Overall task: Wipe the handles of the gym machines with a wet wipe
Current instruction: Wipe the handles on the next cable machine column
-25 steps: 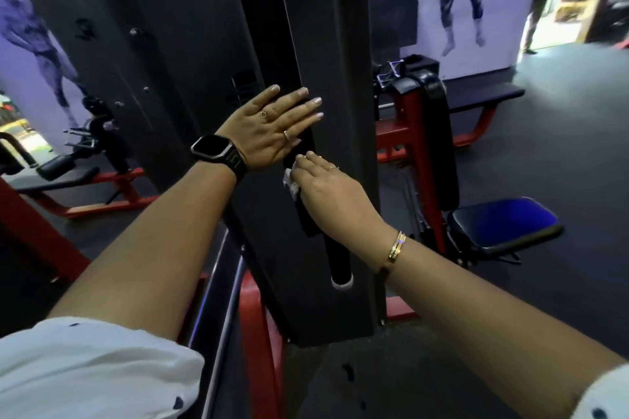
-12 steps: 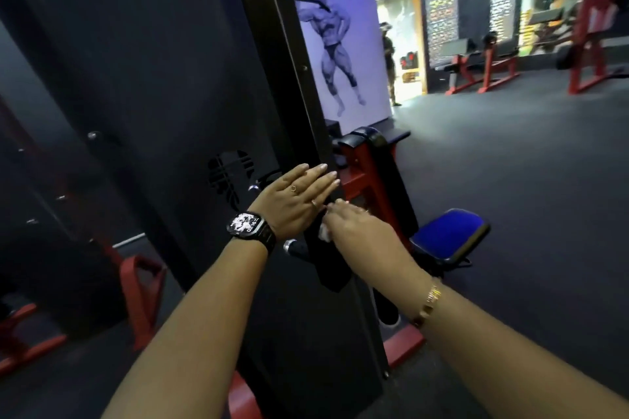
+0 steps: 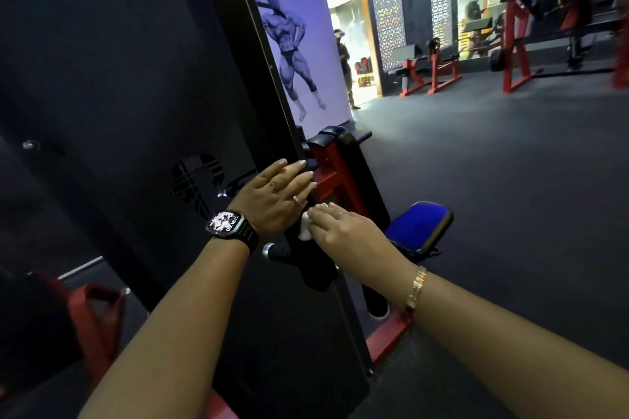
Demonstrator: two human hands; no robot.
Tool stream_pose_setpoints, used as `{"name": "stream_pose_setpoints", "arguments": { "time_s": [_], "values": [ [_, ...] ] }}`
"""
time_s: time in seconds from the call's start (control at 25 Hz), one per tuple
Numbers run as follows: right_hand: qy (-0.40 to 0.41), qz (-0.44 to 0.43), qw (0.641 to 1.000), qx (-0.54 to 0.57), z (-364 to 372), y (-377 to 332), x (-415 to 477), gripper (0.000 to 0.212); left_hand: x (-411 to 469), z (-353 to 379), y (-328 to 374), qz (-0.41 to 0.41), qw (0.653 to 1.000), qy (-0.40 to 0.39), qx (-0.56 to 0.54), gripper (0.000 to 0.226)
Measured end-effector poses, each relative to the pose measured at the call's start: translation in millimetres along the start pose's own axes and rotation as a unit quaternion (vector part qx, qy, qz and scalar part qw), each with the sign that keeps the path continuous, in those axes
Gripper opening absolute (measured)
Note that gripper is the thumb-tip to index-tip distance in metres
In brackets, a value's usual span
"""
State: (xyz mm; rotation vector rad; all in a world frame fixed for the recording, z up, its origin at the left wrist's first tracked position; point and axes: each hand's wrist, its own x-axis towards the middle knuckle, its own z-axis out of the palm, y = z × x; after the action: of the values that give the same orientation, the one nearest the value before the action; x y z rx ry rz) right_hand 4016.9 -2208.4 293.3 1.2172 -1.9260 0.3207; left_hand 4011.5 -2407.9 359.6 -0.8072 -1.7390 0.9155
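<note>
- The black machine shroud (image 3: 136, 112) fills the left half of my view, with its upright edge running down to where both hands meet.
- A blue seat pad (image 3: 422, 224) sits just right of it, behind my right wrist.
- The black handle (image 3: 371, 296) slants down along the upright. Its upper part is hidden under my hands and only the lower end shows.
- My left hand (image 3: 275, 201) lies flat on the upright, fingers (image 3: 299, 177) straight and gripping nothing; I judge that it is bracing.
- My right hand (image 3: 343, 228) curls over the handle's upper part, fingers closed round the wipe.
- The wet wipe (image 3: 305, 226) is a small white wad pinched against the handle, just below my left palm.
- I judge the wiping of this handle is under way. The next move calls for drawing the wipe down the grip to its end cap, keeping pressure all round.
</note>
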Motion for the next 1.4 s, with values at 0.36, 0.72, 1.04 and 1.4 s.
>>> {"name": "stream_pose_setpoints", "arguments": {
  "time_s": [0.36,0.72,1.04,1.4],
  "values": [
    [-0.028,-0.042,0.994,-0.098,16,13,-7,0.025,2,32,-1,0.028,0.996,0.084,-0.026,0.027],
    [-0.033,-0.031,0.981,-0.190,5,7,-21,0.028,5,49,-3,0.034,0.987,0.150,-0.051,0.034],
    [-0.003,0.106,0.985,-0.137,8,-2,-5,0.050,7,59,3,0.014,0.974,0.218,-0.063,0.019],
    [0.028,0.208,0.967,-0.146,33,-17,-15,0.052,9,57,5,0.011,0.979,0.197,-0.055,0.027]
  ]
}}
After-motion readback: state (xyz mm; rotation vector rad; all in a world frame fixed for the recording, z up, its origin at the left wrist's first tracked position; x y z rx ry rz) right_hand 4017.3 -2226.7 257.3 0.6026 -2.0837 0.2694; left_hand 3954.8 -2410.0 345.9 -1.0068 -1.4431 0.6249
